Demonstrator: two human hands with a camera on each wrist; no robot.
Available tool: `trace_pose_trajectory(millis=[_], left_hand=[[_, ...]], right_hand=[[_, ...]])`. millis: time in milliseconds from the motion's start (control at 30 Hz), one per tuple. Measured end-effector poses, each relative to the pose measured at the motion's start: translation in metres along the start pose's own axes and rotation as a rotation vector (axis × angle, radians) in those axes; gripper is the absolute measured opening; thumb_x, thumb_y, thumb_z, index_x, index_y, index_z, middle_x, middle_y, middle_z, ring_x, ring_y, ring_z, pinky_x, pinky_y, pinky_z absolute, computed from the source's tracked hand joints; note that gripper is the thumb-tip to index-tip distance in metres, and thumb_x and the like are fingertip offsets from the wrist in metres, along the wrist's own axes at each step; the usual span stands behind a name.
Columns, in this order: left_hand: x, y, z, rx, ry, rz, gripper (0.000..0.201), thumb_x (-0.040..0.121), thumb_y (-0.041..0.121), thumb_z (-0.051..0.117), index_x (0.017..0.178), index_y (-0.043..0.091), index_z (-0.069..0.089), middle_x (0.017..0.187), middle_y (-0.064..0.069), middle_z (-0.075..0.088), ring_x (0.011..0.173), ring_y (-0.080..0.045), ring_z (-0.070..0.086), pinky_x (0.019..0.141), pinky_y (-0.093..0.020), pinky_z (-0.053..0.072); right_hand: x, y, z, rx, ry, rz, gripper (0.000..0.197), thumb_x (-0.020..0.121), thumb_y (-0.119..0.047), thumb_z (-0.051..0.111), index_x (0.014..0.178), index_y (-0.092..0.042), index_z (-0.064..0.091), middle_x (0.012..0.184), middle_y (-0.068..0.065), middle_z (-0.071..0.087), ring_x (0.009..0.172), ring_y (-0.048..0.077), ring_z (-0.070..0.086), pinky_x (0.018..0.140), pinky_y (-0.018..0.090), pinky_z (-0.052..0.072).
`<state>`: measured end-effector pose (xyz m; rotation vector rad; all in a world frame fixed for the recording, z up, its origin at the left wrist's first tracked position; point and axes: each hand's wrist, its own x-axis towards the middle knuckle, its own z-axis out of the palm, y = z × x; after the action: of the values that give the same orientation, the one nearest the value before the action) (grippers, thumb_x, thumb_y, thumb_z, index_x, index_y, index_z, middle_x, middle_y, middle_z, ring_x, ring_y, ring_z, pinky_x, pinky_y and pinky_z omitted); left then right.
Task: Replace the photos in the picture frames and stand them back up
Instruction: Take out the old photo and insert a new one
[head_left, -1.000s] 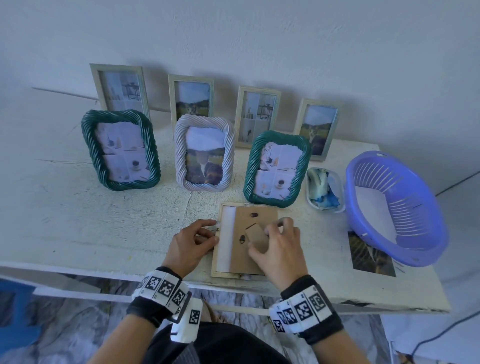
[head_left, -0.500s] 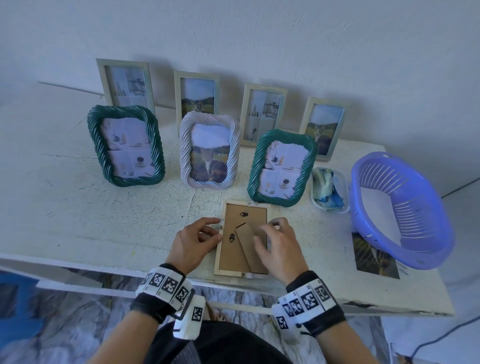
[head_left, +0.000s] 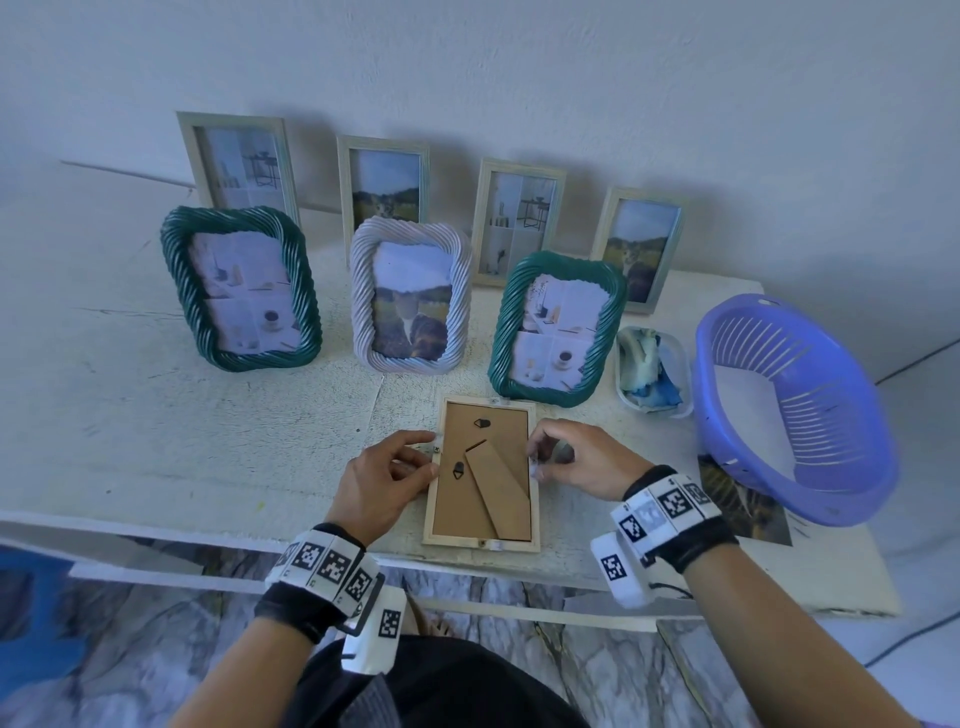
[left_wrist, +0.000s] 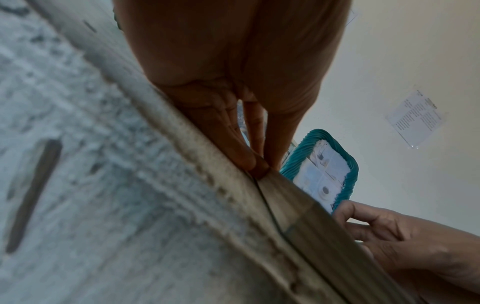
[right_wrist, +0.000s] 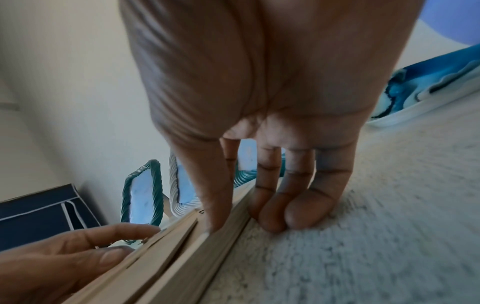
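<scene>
A pale wooden picture frame (head_left: 483, 543) lies face down near the table's front edge, brown backing and folded stand leg up. My left hand (head_left: 432, 454) pinches its left rim at a small metal tab, index finger and thumb curled. My right hand (head_left: 535, 460) pinches the right rim. In the right wrist view the thumb of my right hand (right_wrist: 233, 223) presses on the frame's rim (right_wrist: 182, 257), with the other fingers curled against its outer side on the table. In the left wrist view my left hand's fingertips (left_wrist: 257, 166) meet at the frame's edge (left_wrist: 298, 205).
Two green frames (head_left: 174, 249) (head_left: 501, 332) and a white rope-pattern frame (head_left: 363, 291) stand behind, with several wooden frames (head_left: 189, 156) against the wall. A purple basket (head_left: 795, 405) sits at right over a loose photo (head_left: 743, 506). A white dish of cloth (head_left: 652, 371) stands beside it.
The backing board, offset to the right a second ago, now sits fully inside the frame. My right hand has moved off the stand leg to the frame's right rim.
</scene>
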<state>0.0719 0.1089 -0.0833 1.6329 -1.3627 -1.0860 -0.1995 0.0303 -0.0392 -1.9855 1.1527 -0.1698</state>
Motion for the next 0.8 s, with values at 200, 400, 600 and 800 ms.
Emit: trace_pose_trajectory(millis=[200,400,600,800], left_hand=[[0.000,-0.001,0.001,0.004,-0.004,0.005,0.034,0.083,0.020,0.075,0.105,0.043,0.064,0.083,0.017,0.068,0.073,-0.019,0.068,0.074,-0.042,0.060],[-0.002,0.001,0.001,0.021,0.013,0.015,0.035,0.083,0.019,0.075,0.104,0.045,0.063,0.082,0.010,0.069,0.072,-0.018,0.067,0.074,-0.040,0.060],[-0.003,0.002,0.003,0.057,0.027,0.018,0.034,0.084,0.021,0.074,0.108,0.041,0.063,0.085,0.008,0.068,0.071,-0.011,0.065,0.075,-0.036,0.060],[-0.005,0.004,0.003,0.084,0.033,0.044,0.032,0.085,0.021,0.073,0.110,0.038,0.065,0.085,0.010,0.068,0.070,-0.005,0.064,0.073,-0.028,0.058]], right_hand=[[0.010,0.000,-0.007,0.040,-0.133,0.042,0.018,0.083,-0.017,0.074,0.093,-0.012,0.060,0.080,-0.008,0.062,0.069,-0.004,0.055,0.064,0.011,0.042],[0.016,0.000,-0.006,-0.038,-0.135,0.057,0.021,0.083,-0.027,0.074,0.084,-0.020,0.054,0.090,0.002,0.063,0.077,0.008,0.054,0.071,0.021,0.043],[0.010,-0.001,0.006,-0.090,-0.004,0.058,0.025,0.087,-0.030,0.069,0.076,-0.021,0.049,0.077,-0.005,0.059,0.070,0.010,0.051,0.065,0.025,0.041],[0.006,-0.003,0.015,-0.099,0.076,0.057,0.024,0.089,-0.027,0.067,0.078,-0.013,0.050,0.074,0.000,0.060,0.071,0.019,0.056,0.066,0.036,0.045]])
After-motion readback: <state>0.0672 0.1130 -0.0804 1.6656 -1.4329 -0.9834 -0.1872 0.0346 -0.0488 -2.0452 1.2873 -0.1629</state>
